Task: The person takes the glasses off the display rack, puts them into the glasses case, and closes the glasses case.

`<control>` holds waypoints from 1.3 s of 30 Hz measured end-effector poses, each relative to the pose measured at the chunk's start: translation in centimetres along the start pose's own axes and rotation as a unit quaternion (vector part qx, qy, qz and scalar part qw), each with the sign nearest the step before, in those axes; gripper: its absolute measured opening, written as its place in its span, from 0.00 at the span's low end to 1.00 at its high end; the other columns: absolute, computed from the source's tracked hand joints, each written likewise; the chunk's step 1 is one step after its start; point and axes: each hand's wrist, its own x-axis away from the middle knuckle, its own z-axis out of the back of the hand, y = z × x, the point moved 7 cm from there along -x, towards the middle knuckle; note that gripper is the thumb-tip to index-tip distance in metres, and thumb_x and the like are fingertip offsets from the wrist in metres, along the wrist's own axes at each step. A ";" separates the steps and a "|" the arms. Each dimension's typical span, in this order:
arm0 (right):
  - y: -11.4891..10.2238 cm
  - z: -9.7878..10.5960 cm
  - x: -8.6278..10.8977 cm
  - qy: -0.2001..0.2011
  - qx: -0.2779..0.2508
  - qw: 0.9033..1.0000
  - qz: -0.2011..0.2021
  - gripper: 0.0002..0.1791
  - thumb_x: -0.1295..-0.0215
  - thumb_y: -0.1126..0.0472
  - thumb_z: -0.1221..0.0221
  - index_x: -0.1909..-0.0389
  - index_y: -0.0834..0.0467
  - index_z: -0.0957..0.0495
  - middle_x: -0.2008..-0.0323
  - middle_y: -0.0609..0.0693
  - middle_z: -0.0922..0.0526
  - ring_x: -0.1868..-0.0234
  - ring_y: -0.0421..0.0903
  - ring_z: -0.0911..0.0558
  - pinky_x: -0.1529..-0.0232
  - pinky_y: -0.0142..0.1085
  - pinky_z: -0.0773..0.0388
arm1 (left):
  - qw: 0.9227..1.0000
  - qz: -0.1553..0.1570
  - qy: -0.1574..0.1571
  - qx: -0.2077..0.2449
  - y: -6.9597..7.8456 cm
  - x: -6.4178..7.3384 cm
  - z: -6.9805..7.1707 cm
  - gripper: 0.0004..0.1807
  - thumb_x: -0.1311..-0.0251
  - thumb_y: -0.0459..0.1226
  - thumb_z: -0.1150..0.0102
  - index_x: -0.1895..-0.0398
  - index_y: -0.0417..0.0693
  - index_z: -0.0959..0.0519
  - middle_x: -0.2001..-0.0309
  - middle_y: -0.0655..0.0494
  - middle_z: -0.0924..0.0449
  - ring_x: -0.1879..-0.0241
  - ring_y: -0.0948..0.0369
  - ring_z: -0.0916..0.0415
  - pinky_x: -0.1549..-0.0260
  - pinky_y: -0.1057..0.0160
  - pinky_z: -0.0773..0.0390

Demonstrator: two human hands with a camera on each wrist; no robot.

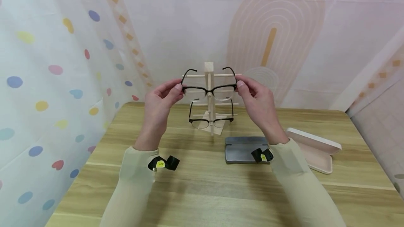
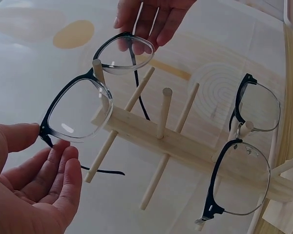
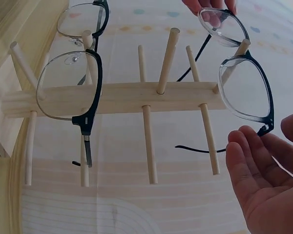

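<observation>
A pair of black-browed eyeglasses [image 1: 195,87] with clear lower rims is at the top of a wooden peg rack [image 1: 209,67], its bridge at the end of a peg. At one hinge, my left hand [image 1: 159,104] pinches the frame between thumb and fingers. My right hand [image 1: 260,104] holds the opposite hinge, with fingertips [image 3: 244,134] under the corner. Both temples are unfolded and point back past the upper crossbar. Lower on the rack, second eyeglasses [image 2: 214,178] with black brows and thin metal rims sit across a peg.
An open grey glasses case [image 1: 240,153] lies on the wooden table [image 1: 195,192], partly behind the right wrist. Farther right stands an open white case [image 1: 318,143] with a pale pink inside. A patterned curtain [image 1: 176,27] hangs behind the table and along its left.
</observation>
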 end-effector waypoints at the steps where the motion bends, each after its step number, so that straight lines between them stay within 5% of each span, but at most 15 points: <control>1: 0.0 0.0 0.0 0.001 -0.003 1.000 0.000 0.20 0.19 0.52 0.47 0.35 0.55 0.19 0.49 0.54 0.13 0.51 0.47 0.15 0.53 0.32 0.22 | 1.000 -0.002 0.000 0.002 0.1 0.0 0.0 0.20 0.30 0.33 0.36 0.40 0.29 0.21 0.60 0.57 0.12 0.61 0.63 0.17 0.53 0.67 0.16; 11: -0.4 0.4 0.0 0.011 -0.040 0.999 0.015 0.19 0.21 0.56 0.44 0.38 0.61 0.18 0.47 0.58 0.13 0.50 0.48 0.13 0.47 0.31 0.18 | 1.000 -0.021 -0.001 0.010 0.6 0.2 -0.2 0.19 0.31 0.30 0.37 0.40 0.29 0.21 0.61 0.58 0.12 0.60 0.63 0.16 0.53 0.65 0.16; 18: -0.8 0.9 0.3 0.025 -0.057 0.998 0.034 0.18 0.22 0.56 0.42 0.41 0.62 0.16 0.51 0.59 0.12 0.55 0.42 0.13 0.48 0.31 0.18 | 0.999 -0.028 -0.006 0.017 0.9 0.7 -0.5 0.19 0.32 0.29 0.36 0.40 0.29 0.21 0.60 0.57 0.11 0.57 0.62 0.15 0.52 0.64 0.16; 39: -1.2 2.3 1.9 0.041 -0.099 0.992 0.069 0.14 0.25 0.63 0.40 0.45 0.66 0.17 0.58 0.54 0.12 0.58 0.44 0.14 0.53 0.31 0.16 | 0.999 -0.046 -0.018 0.006 1.7 3.1 -1.3 0.18 0.34 0.26 0.35 0.41 0.33 0.20 0.58 0.57 0.11 0.52 0.58 0.15 0.47 0.61 0.17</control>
